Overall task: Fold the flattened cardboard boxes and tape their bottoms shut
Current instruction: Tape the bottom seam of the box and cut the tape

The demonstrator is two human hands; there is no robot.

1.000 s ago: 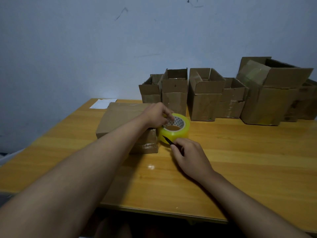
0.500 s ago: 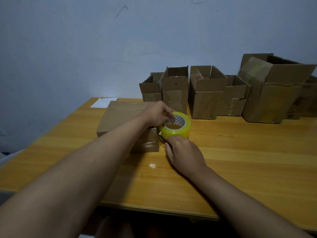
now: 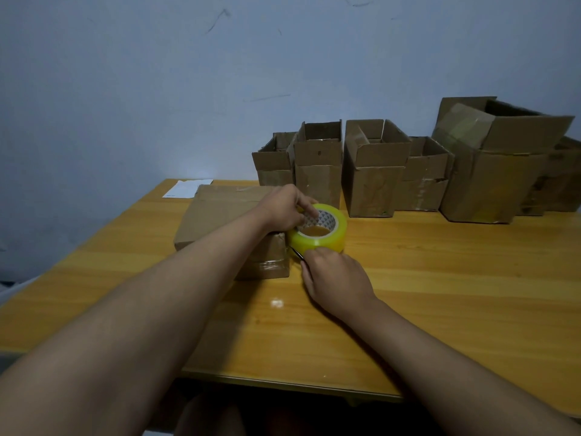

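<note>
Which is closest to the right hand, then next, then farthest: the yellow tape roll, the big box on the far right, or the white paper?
From the right hand, in the head view:
1. Yellow tape roll, touching its fingers, just ahead.
2. White paper, at the table's back left corner.
3. Big box, back right by the wall.

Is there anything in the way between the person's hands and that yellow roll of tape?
Nothing visible. The left hand already grips the tape roll at its top rim, beside the box on the table. The right hand is at the roll's near side, holding a thin dark tool whose tip points between the roll and the box.
</note>
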